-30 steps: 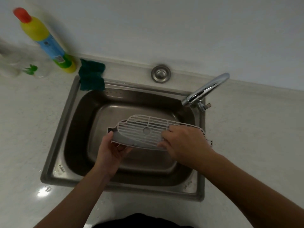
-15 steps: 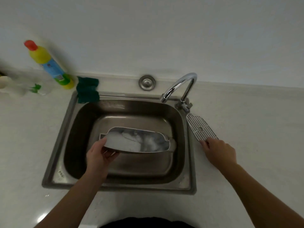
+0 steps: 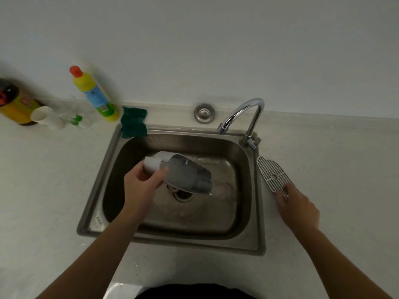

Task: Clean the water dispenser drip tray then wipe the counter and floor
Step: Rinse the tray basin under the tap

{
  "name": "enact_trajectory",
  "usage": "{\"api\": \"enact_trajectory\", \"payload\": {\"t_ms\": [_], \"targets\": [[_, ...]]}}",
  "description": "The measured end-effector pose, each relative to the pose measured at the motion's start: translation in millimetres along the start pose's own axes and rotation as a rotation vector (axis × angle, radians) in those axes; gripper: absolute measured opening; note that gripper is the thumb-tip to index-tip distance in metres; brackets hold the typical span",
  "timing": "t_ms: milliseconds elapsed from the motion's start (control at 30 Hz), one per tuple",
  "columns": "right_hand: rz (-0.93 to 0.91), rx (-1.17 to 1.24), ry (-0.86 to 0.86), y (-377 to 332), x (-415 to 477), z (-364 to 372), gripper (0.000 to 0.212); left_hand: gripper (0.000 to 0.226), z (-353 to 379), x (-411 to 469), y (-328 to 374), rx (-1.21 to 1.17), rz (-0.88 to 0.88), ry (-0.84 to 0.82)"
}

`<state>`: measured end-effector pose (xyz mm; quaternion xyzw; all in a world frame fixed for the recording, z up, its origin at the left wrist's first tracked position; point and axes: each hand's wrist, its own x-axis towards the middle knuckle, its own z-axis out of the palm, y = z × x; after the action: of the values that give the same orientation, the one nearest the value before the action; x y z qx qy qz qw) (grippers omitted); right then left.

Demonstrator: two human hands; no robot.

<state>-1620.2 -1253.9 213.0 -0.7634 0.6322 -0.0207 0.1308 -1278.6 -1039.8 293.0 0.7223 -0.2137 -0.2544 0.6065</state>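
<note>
The person's left hand reaches over the near rim of the rectangular stainless-steel sink, which is set into the pale speckled desk. Its grip is closed round one end of the pale grey plastic drip tray, with the thumb across the upper face and the fingers curled beneath. The tray hangs inside the basin, tilted with its free end down toward 4 o'clock, just above the round drain. Its hollow side faces up.

At 3 o'clock of the sink, the right hand lies on the desk with its grip loosely spread. Its fingertips touch the near end of the white slotted plastic grate, which lies flat on the desk just beside the sink's right rim.

Farther off, at the sink's 1 o'clock corner, a curved chrome faucet arches toward the basin. A round metal cap sits at 12 o'clock behind the rim, and a dark green sponge drapes over the 11 o'clock corner. Beyond it, toward 10 o'clock near the wall, stand a yellow bottle with a red cap and blue label, some white cups and a dark bottle with a yellow label.
</note>
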Motion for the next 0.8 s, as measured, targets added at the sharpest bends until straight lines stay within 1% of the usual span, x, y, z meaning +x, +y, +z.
{"api": "enact_trajectory", "payload": {"t_ms": [67, 200, 233, 300, 367, 400, 467, 533, 567, 633, 700, 733, 800], "targets": [[-0.011, 0.061, 0.021, -6, -2, -1, 0.016, 0.035, 3, 3, 11, 0.174, 0.145, -0.079], [-0.095, 0.172, -0.015, -20, -8, 0, 0.007, 0.063, 1, 9, 25, 0.597, 0.392, -0.271], [-0.108, 0.186, -0.034, -24, -10, 0, 0.009, 0.068, 0, 11, 26, 0.698, 0.454, -0.305], [-0.129, 0.214, -0.066, -33, -12, -1, 0.014, 0.073, 1, 12, 23, 0.808, 0.498, -0.346], [-0.164, 0.219, -0.072, -43, -10, -4, 0.016, 0.072, 1, 13, 15, 0.807, 0.457, -0.343], [-0.180, 0.215, -0.078, -49, -8, -6, 0.016, 0.067, 1, 13, 11, 0.771, 0.417, -0.319], [-0.196, 0.220, -0.105, -59, 0, -9, 0.016, 0.051, -2, 15, 6, 0.635, 0.290, -0.238], [-0.221, 0.240, -0.123, -70, 12, -9, 0.016, 0.027, -4, 18, 1, 0.423, 0.125, -0.161], [-0.240, 0.248, -0.121, -76, 19, -9, 0.017, 0.022, -5, 20, -2, 0.286, 0.031, -0.132], [-0.268, 0.247, -0.121, -87, 36, -9, 0.015, 0.028, -5, 20, -8, 0.031, -0.160, -0.086], [-0.266, 0.235, -0.116, -99, 57, -9, 0.009, 0.033, -5, 21, -16, -0.125, -0.301, -0.024], [-0.256, 0.236, -0.102, -104, 69, -10, 0.012, 0.032, -4, 22, -20, -0.193, -0.356, 0.008], [-0.225, 0.261, -0.071, -113, 92, -13, 0.028, 0.030, -2, 25, -27, -0.315, -0.440, 0.062]]}}
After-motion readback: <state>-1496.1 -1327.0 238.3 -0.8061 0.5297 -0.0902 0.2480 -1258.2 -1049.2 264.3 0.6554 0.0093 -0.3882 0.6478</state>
